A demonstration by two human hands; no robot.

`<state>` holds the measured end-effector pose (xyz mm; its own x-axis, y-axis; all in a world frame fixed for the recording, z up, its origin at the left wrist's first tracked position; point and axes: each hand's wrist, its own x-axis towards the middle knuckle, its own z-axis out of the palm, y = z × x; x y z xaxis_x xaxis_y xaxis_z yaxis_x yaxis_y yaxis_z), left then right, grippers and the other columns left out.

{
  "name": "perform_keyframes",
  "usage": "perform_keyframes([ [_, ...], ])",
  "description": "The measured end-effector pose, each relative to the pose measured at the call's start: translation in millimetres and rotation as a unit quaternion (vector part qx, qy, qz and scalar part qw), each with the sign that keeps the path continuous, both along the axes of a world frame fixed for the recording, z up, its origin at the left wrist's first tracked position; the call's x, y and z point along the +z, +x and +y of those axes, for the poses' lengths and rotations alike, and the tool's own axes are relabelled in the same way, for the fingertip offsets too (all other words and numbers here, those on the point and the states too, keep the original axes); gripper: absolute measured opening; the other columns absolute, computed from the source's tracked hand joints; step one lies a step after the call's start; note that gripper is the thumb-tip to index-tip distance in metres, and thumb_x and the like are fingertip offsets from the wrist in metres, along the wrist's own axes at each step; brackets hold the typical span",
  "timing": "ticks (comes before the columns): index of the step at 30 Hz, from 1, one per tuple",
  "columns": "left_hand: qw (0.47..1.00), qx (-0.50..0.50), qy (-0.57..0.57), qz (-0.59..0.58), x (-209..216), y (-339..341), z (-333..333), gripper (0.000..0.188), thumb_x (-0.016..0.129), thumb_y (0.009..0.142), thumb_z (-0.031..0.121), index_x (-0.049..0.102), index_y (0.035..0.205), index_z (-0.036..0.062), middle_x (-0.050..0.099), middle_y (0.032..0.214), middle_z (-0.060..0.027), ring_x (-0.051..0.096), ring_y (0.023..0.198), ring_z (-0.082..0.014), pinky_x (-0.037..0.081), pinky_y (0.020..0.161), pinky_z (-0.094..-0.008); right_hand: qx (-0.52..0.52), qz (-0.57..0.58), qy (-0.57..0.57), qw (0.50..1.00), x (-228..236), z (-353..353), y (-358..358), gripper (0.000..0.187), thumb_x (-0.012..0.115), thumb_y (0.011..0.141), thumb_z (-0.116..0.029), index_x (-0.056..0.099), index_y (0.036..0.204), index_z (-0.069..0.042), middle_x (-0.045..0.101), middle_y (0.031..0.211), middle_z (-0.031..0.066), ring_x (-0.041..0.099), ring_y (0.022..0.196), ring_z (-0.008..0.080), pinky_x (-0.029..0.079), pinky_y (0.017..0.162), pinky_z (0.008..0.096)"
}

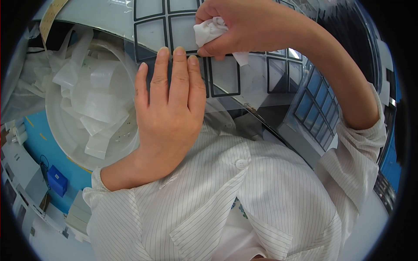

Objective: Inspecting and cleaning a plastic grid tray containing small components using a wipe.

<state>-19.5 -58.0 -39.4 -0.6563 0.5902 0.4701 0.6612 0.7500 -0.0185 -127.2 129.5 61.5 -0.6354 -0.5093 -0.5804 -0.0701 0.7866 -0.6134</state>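
Clearly, the left hand [169,115] lies with its back upward and its fingers straight, holding nothing; the little finger stands a bit apart from the other three, and the thumb is hidden from view. Its fingertips rest on a clear plastic sheet [150,38] marked with rows of black rectangular outlines. This sheet spreads across the upper middle of the view, partly over a pale tabletop [98,17] and partly past its dark edge.

The right hand [241,28] reaches in from the right with its arm bent, its fingers closed around a crumpled white cloth [210,30]. The wad pokes out between thumb and fingers, over the sheet and just beyond the left fingertips; whether it presses on the plastic is hard to tell. A small white tab [241,58] shows just below the right hand.

Left of the left hand stands a round white bucket [52,119] with loose, curling strips of translucent film [101,108] inside. Farther down on that side, a blue box [57,181] sits on a blue floor [38,140] with yellow dashes. At the right, another outlined panel [317,108] leans at an angle, near the sleeve of the person's striped shirt [200,195].
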Motion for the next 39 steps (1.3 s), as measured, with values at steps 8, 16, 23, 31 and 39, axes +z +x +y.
perform_keyframes([
  [8,1.0,-0.001,0.008,0.001,-1.0,0.5,-0.9,0.024,0.062,0.089,0.009,0.067,0.11,-0.0007,0.065,0.12,-0.0173,0.063,0.114,-0.0346,0.048,0.097,-0.0528,0.01,0.032,-0.025,0.999,-0.1,3.6,2.7,0.026,0.068,0.077,-0.017,0.065,0.078,0.008,0.065,0.069,0.0213,0.064,0.063,0.028,0.05,0.061,0.0382],
  [16,1.0,0.002,0.012,0.005,-1.9,0.3,0.1,0.022,0.062,0.09,0.009,0.067,0.11,-0.0006,0.065,0.121,-0.0171,0.063,0.115,-0.0344,0.049,0.097,-0.0524,0.0,0.022,-0.02,1.0,1.4,2.0,0.8,0.027,0.068,0.077,-0.018,0.065,0.077,0.009,0.065,0.068,0.0225,0.064,0.063,0.03,0.05,0.061,0.039],
  [23,1.0,0.0,0.008,-0.001,-0.6,0.3,-0.5,0.025,0.061,0.087,0.007,0.067,0.11,-0.001,0.064,0.123,-0.0174,0.062,0.116,-0.0349,0.048,0.098,-0.0529,0.026,0.034,-0.013,0.999,1.4,0.6,-0.3,0.026,0.067,0.077,-0.017,0.065,0.078,0.009,0.065,0.07,0.0229,0.064,0.065,0.0303,0.05,0.061,0.0392],
  [31,1.0,-0.006,0.009,0.003,-1.7,-1.8,-1.2,0.027,0.06,0.087,0.006,0.066,0.112,-0.002,0.063,0.124,-0.0192,0.061,0.117,-0.0366,0.048,0.098,-0.0545,0.014,0.013,-0.038,0.999,0.2,5.6,-0.9,0.027,0.068,0.077,-0.018,0.066,0.081,0.008,0.066,0.072,0.0225,0.065,0.066,0.0303,0.05,0.062,0.0389],
  [39,1.0,-0.01,0.01,0.0,-0.2,-1.8,-1.4,0.027,0.059,0.087,0.007,0.066,0.111,-0.0021,0.063,0.124,-0.0196,0.06,0.118,-0.0368,0.047,0.098,-0.0544,0.032,0.054,-0.021,0.998,-0.9,2.5,-0.7,0.027,0.068,0.077,-0.018,0.066,0.081,0.009,0.065,0.073,0.024,0.065,0.067,0.0324,0.05,0.063,0.0397],
])
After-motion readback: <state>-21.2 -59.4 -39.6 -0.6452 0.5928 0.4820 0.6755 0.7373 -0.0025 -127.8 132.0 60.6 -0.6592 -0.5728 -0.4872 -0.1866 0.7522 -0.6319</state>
